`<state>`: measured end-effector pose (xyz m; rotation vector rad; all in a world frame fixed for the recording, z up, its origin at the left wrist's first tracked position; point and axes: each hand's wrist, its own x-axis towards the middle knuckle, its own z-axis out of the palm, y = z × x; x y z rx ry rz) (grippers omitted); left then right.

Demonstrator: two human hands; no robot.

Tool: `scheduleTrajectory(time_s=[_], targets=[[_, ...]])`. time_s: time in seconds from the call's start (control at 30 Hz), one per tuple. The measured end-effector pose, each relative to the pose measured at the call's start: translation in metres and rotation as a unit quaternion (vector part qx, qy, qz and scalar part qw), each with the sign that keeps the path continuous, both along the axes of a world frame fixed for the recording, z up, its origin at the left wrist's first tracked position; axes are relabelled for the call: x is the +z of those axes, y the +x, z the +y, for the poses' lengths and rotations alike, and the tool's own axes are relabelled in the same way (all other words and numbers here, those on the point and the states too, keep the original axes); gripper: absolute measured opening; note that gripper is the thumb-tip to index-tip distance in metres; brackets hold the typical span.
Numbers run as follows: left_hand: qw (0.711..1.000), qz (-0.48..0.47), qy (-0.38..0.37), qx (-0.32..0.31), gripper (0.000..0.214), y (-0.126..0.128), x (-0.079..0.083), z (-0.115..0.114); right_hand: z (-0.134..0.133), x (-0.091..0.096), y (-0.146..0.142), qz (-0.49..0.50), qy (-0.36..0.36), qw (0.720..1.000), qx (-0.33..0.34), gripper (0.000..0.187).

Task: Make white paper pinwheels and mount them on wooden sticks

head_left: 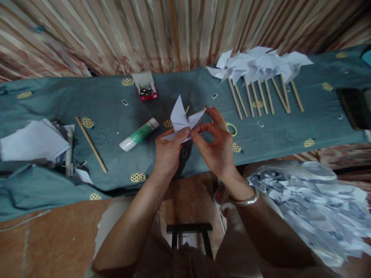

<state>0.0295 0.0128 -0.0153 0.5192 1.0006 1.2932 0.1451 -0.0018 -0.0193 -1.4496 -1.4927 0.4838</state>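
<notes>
My left hand [168,150] and my right hand [216,144] meet over the teal cloth [116,104] and both pinch a folded white paper pinwheel [182,117]. A thin wooden stick tip [187,109] shows just behind the paper. The left thumb presses the paper's centre, and the right fingers curl round its right flap. A glue stick [139,134] lies just left of my left hand. A small ring of tape [232,128] lies right of my right hand.
Several finished paper pinwheels [257,63] on wooden sticks lie in a row at the back right. A red box of pins [147,92] stands behind. A loose stick [91,144] and paper sheets [31,141] lie left. Paper scraps [313,204] pile at the lower right.
</notes>
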Motion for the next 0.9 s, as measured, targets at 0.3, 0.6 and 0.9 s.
scheduleTrajectory(time_s=[0.3,0.6,0.9], targets=[[1.000,0.014,0.001,0.007,0.021,0.0001,0.0010,-0.0012,-0.0016,0.0041,-0.0046,-0.008,0.000,1.000,-0.018,0.006],[1.000,0.014,-0.005,0.008,0.020,0.0008,0.0008,-0.0003,-0.0014,0.0020,-0.0058,-0.025,-0.007,0.999,-0.020,0.006],[1.000,0.021,-0.003,0.009,0.020,0.0009,-0.0016,0.0015,0.0008,-0.0004,-0.0067,0.017,-0.004,1.000,-0.026,0.006]])
